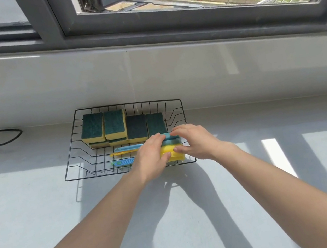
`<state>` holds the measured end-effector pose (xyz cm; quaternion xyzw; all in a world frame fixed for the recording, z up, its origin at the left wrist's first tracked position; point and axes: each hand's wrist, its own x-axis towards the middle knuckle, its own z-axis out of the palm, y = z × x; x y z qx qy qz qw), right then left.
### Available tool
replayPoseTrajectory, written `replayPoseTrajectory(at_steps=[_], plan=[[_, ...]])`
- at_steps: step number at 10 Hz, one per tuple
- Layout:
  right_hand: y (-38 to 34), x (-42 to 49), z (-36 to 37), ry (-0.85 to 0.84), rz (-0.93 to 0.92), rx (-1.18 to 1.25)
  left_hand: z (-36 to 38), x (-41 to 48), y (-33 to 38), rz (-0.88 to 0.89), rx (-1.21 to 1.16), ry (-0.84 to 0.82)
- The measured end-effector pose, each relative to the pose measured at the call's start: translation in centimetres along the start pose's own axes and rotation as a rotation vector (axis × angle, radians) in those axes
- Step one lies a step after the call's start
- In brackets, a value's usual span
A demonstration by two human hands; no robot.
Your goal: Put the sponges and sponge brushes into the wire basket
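Nearly done: sponges [112, 125] stacked far in wire basket [73, 161]; left hand [150, 159], right hand [196, 141] gripping brush heads [170, 151] near-right; table otherwise bare.

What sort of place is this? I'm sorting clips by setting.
Probably an indoor pale countertop under an open dark-framed window, with a black wire basket of green-and-yellow sponges; likely a home.

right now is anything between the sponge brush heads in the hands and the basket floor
Nothing visible. The left hand and right hand hold the yellow and blue sponge brush heads already inside the black wire basket, in its near right corner, beside the green-topped yellow sponges.
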<state>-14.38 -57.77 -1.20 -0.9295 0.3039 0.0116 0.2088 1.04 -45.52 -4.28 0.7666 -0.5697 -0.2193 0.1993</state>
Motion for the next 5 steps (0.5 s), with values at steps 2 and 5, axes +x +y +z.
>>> replayPoseTrajectory(at_steps=[2, 5], plan=[[-1.6, -1.6, -1.1, 0.076, 0.034, -0.082, -2.7, -2.2, 0.9, -0.013, 0.049, 0.061], [-6.8, -4.6, -2.1, 0.265, 0.09, -0.194, -7.0, -8.4, 0.5, -0.115, 0.276, 0.274]])
